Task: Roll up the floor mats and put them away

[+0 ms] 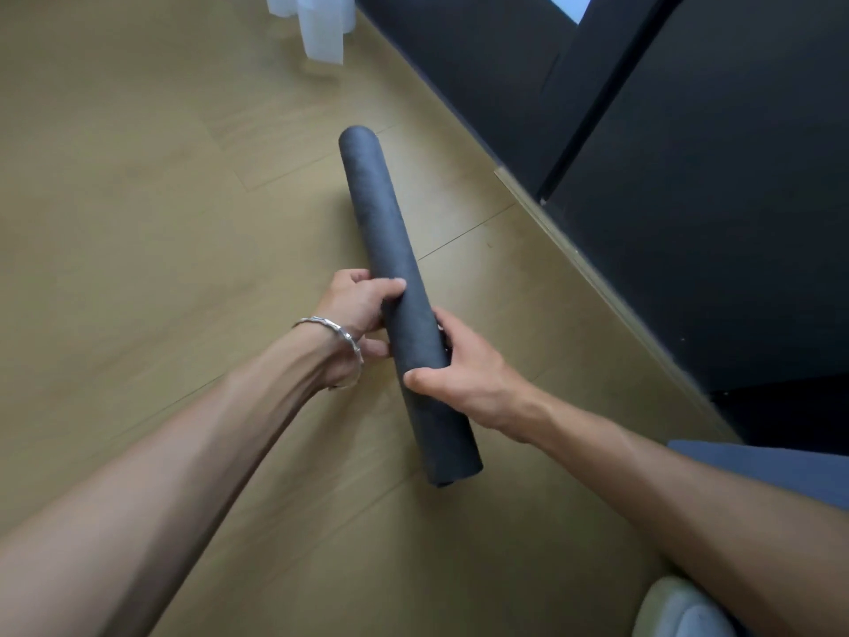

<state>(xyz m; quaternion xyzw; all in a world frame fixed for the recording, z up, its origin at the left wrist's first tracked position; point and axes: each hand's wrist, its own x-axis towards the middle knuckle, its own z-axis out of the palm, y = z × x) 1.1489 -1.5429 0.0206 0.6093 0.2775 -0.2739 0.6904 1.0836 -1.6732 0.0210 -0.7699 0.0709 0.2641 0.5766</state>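
Right hand (464, 374) fingers hidden behind rolled mat (395, 278), white curtain (317, 25) cut by top edge

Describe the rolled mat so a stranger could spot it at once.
Start at the light wooden floor beside the black panels. Over it, the left hand and right hand grip the rolled mat. It is the only long, dark grey cylinder in view.

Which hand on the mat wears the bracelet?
The left hand: a silver bracelet circles its wrist, and it grips the rolled mat farther up. The right hand has a bare wrist and grips nearer the mat's near end.
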